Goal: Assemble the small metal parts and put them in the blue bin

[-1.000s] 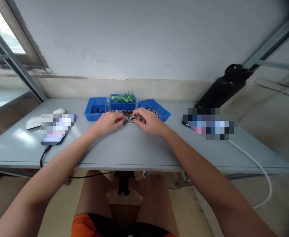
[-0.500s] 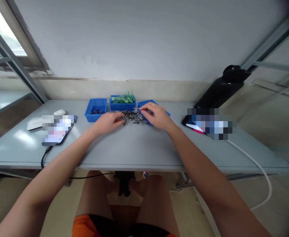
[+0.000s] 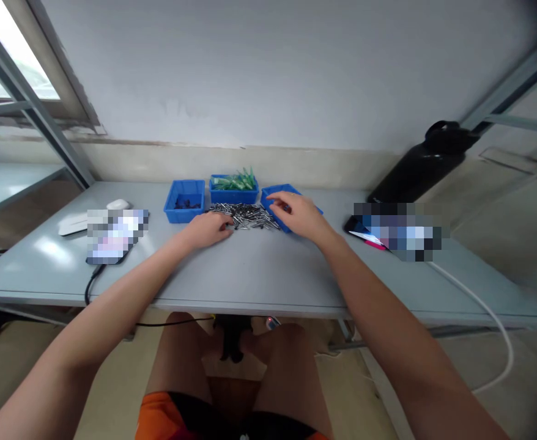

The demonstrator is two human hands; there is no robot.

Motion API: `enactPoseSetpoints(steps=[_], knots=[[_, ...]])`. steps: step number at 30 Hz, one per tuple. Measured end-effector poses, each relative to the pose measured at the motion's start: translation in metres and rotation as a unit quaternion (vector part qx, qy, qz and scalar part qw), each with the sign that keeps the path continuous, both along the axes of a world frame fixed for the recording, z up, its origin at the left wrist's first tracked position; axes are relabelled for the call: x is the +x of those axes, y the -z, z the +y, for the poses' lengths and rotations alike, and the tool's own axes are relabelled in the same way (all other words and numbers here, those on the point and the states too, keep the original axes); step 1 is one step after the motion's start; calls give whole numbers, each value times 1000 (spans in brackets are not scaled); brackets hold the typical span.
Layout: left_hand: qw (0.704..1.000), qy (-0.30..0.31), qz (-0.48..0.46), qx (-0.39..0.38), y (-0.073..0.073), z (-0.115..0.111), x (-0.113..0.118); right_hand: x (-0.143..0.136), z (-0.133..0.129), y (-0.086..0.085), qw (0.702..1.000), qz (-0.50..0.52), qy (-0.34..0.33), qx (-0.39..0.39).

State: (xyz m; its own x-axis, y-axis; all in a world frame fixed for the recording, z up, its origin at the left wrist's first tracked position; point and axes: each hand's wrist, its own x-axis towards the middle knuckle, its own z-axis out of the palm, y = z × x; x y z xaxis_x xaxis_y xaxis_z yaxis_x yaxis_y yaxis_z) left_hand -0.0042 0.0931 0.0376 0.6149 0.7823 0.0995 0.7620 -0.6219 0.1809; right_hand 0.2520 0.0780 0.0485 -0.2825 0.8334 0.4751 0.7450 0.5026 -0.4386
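- While the left hand arches palm-down, one metal-pin heap lies at its curled fingers
- Right hand bends over one blue bin; either grip unclear
- Beyond left fingers: two bins

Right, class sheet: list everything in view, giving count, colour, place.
Bins: three, blue, desk back
Metal pieces: many, silver and dark, before bins
Strips: several, green, middle bin
Small pieces: several, dark, left bin
Bottle: one, black, right back
Phone: one, dark-edged, desk left
Blurred devices: count unclear, dark, desk right
Case: one, white, desk left
Flat item: one, white, desk left
Left cable: black, at phone
Right cable: one, white, desk right
Desk: one, grey, centre
Wall: one, whitish, behind
Window: one, bright, upper left
Shorts: orange and black, bottom
Left hand: one, at metal pieces
Right hand: one, over right bin
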Motion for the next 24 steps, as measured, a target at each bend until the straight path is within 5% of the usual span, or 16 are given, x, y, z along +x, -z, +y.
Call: enactPoseSetpoints(steps=[12,17,24], knots=[[998,-26,8,59,8,-4,11,-18,-10,7,995,-37,-82,-43],[995,-14,30,89,8,-3,16,-41,-15,5,993,30,-90,-70],[992,-22,49,112,8,-5,16,-68,-2,6,995,-26,-90,-20]])
